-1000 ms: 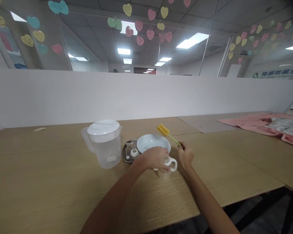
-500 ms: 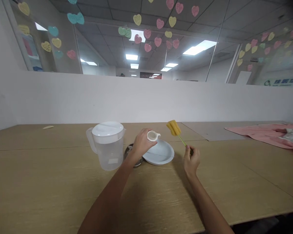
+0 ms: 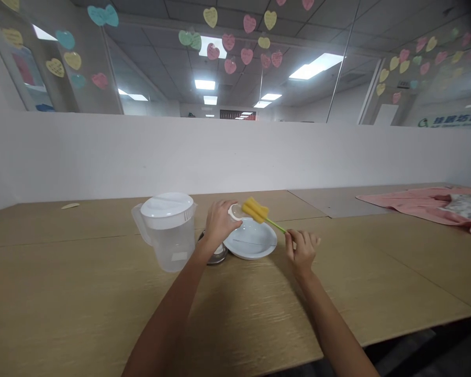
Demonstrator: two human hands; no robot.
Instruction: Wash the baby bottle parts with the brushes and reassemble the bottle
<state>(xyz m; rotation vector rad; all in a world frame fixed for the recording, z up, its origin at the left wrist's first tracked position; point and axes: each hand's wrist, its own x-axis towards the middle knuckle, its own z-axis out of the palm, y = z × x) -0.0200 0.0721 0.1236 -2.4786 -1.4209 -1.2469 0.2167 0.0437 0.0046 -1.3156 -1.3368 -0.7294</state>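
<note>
My left hand (image 3: 220, 222) is closed on a small round white strainer (image 3: 234, 212), holding it up at the left rim of a white bowl (image 3: 251, 242). In my right hand (image 3: 302, 248), the fingers pinch the green stick of a yellow sponge brush (image 3: 256, 210). The sponge head touches or nearly touches the strainer's opening and partly covers it. Under my left hand a metal dish (image 3: 220, 257) shows only in part, and what lies in it is mostly hidden. A lidded clear plastic jug (image 3: 175, 238) stands left of my left hand.
A pink cloth (image 3: 408, 199) lies spread at the far right of the wooden table (image 3: 82, 293). A small pale flat piece (image 3: 70, 206) rests at the back left. Behind the table runs a white wall (image 3: 141, 157) with glass above it.
My right hand has brought the sponge brush left, from beyond the bowl up to the strainer. The strainer has turned to face the sponge. The view has shifted slightly.
</note>
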